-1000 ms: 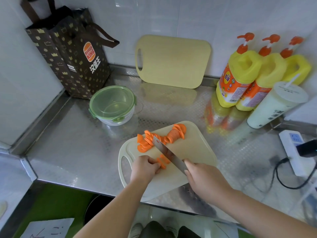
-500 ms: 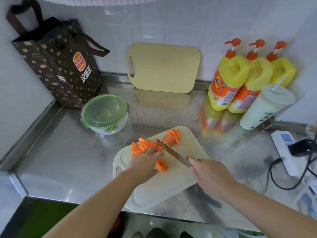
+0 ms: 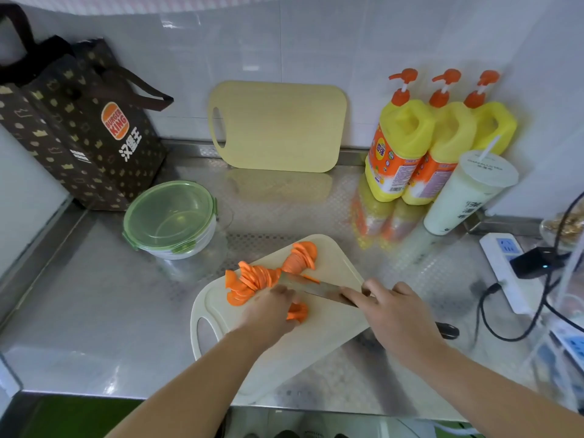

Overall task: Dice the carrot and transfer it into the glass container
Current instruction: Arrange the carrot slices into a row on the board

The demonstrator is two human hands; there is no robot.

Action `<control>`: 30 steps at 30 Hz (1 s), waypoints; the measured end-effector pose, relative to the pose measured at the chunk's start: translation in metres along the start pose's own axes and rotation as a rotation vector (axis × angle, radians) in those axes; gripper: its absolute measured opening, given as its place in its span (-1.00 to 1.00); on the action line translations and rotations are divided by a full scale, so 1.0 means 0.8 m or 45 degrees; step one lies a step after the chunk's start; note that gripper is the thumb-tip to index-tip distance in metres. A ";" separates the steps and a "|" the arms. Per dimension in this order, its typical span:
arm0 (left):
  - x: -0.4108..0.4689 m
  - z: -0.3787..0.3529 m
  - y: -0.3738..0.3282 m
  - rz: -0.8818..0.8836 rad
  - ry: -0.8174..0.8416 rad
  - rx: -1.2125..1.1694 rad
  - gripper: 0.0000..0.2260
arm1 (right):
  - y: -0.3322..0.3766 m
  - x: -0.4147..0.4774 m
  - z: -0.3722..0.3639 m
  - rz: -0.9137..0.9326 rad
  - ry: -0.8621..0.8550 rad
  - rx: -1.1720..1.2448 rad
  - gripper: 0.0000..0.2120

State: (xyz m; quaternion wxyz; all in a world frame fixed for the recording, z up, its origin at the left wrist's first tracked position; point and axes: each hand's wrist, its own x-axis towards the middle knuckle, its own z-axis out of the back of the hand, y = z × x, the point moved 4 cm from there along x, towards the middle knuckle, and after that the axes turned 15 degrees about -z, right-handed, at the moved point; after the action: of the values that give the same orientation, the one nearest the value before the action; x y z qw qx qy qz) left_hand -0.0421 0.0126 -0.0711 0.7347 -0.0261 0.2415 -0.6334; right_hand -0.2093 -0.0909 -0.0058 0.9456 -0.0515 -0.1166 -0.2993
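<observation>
On the cutting board (image 3: 331,339) at the near counter (image 3: 94,295) edge, your left hand (image 3: 268,314) curls its grip over some carrot slices (image 3: 252,279). Your right hand (image 3: 398,314) wraps its grip round the knife (image 3: 316,290). Stay clawed, cut strips, then crosswise. The glass container (image 3: 170,216) sits far-left, lidded.

**Where Things Sit**

Carrot slices (image 3: 256,276) lie on the cutting board (image 3: 316,339) at the front of the table (image 3: 94,311). The container (image 3: 170,216) is behind it to the left, before the bag (image 3: 79,131). A spare board (image 3: 278,128) leans on the back wall. Bottles (image 3: 407,143) stand right, a cup (image 3: 464,194) before them.
</observation>
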 end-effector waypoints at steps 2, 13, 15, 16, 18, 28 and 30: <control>0.009 -0.006 -0.009 0.072 -0.057 -0.036 -0.59 | -0.009 -0.002 -0.006 -0.018 0.016 0.026 -0.40; 0.019 0.017 -0.026 -0.029 -0.482 -0.344 -0.93 | -0.071 -0.003 -0.013 -0.097 0.105 0.101 -0.43; 0.008 0.029 -0.006 -0.029 -0.508 -0.399 -0.85 | -0.069 -0.002 -0.018 -0.028 0.146 0.090 -0.44; 0.006 0.032 0.007 0.002 -0.530 -0.435 -0.80 | -0.067 -0.001 -0.020 0.015 0.167 0.079 -0.44; 0.005 0.049 0.010 -0.068 -0.525 -0.448 -0.77 | -0.061 0.005 -0.023 0.084 0.187 0.047 -0.44; 0.042 0.023 -0.016 -0.331 -0.029 -0.138 -0.55 | -0.063 0.026 -0.036 0.105 0.354 -0.033 -0.41; 0.046 0.020 -0.017 -0.329 -0.001 -0.092 -0.55 | -0.065 0.027 -0.037 0.100 0.382 -0.034 -0.40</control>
State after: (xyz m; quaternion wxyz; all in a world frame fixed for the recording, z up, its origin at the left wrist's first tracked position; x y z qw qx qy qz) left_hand -0.0451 -0.0293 -0.0642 0.6456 -0.0837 0.2587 -0.7136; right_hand -0.2163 -0.1499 -0.0279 0.9627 -0.0234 0.0320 -0.2678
